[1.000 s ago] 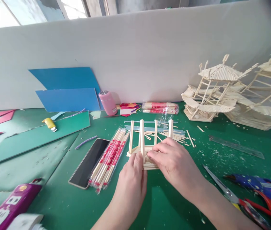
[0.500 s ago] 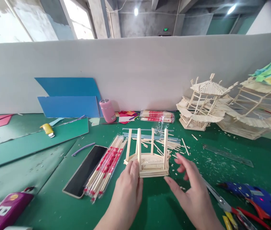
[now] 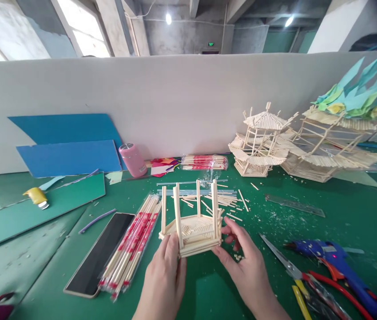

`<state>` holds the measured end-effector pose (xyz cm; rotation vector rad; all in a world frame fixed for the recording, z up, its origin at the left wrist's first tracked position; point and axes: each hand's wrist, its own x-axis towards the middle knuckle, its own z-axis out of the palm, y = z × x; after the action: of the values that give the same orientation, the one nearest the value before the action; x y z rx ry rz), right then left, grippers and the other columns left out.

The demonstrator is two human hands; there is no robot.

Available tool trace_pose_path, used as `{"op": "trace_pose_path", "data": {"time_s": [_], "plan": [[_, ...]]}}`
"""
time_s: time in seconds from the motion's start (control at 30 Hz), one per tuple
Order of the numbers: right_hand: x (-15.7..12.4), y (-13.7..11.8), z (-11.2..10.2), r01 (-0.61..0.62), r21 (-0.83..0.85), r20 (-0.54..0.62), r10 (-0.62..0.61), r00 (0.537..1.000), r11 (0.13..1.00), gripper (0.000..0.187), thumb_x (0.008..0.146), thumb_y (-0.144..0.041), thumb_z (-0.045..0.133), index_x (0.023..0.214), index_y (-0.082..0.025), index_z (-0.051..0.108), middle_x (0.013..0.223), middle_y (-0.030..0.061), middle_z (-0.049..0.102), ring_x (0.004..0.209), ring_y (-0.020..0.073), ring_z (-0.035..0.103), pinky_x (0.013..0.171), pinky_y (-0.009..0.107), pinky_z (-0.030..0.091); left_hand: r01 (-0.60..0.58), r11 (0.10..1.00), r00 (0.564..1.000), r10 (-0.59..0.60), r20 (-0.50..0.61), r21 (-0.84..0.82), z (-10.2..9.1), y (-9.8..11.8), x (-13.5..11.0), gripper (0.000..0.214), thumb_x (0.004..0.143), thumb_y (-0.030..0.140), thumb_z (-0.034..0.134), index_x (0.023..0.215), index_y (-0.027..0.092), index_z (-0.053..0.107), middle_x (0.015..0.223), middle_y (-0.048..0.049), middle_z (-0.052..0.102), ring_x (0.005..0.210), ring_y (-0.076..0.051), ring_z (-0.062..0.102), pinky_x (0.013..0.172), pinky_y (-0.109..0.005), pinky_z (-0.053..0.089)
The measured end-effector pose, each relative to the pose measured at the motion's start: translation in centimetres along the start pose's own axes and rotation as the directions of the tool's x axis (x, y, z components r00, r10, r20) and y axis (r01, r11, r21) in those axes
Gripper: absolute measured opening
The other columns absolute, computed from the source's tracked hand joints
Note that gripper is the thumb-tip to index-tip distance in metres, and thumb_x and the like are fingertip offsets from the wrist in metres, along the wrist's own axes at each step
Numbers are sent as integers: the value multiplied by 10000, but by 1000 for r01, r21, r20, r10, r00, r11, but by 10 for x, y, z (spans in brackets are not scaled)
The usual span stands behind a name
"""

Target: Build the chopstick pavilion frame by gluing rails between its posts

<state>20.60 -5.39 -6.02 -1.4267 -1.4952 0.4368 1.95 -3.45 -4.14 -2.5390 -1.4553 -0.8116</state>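
A small frame model built of wooden sticks [image 3: 196, 235] has a flat slatted base and upright posts. It is held just above the green table in the head view. My left hand [image 3: 164, 266] grips the front left of the base, thumb by a post and fingers underneath. At the right corner, my right hand [image 3: 241, 262] has its thumb and fingertips against the base edge, pinching it. Loose cut sticks [image 3: 223, 201] lie behind the model. To its left is a plastic-wrapped bundle of chopsticks [image 3: 135, 242] with red bands.
A phone [image 3: 100, 253] lies at left. Scissors [image 3: 284, 260] and a blue glue gun [image 3: 335, 258] lie at right, with a clear ruler [image 3: 295, 205] beyond. Finished stick pavilions [image 3: 258, 146] and a pink jar [image 3: 132, 160] stand near the white partition [image 3: 175, 98].
My right hand has come in from being apart and spread to touching the model's right corner. The model is turned slightly. The camera view has shifted to the right.
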Motion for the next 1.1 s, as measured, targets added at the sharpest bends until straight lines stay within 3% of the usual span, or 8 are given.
{"op": "trace_pose_path", "data": {"time_s": [0.3,0.57,0.7,0.87,1.1], "plan": [[1,0,1,66,89,45,-70,997,994,324,844,-220,529,1164,-245,485,1069,65,519,954,164,533,777,271,493,-25,1000,1000,24,17,10,5,-10,-5,348,848,188,426,1182,96,392,1069,-215,592,940,-270,635,715,-321,555],[1,0,2,76,130,68,-85,994,989,333,841,-185,529,1170,-240,523,1042,68,504,958,158,539,785,266,512,-15,1000,998,15,57,1,6,-14,-10,364,848,195,441,1194,91,401,1114,-228,572,985,-280,615,744,-318,551],[0,2,2,94,131,52,-102,993,987,331,836,-178,535,1163,-233,535,1032,69,507,947,156,543,766,255,518,-12,1000,999,13,47,-21,4,-8,-7,343,843,172,426,1178,103,398,1084,-220,579,960,-269,625,723,-317,558],[-1,4,1,118,113,27,-122,992,987,339,829,-174,548,1162,-235,541,1020,62,514,907,146,556,729,232,518,13,1000,999,-14,-49,-17,-2,6,4,285,833,131,370,1114,108,416,945,-196,623,831,-275,665,643,-360,576],[-1,3,-1,137,64,1,-138,990,988,340,819,-187,568,1153,-248,558,1017,47,530,782,112,566,660,190,510,32,999,999,-33,-28,-22,-7,13,8,303,808,97,369,1108,109,406,927,-193,619,829,-273,668,635,-353,581]]}}
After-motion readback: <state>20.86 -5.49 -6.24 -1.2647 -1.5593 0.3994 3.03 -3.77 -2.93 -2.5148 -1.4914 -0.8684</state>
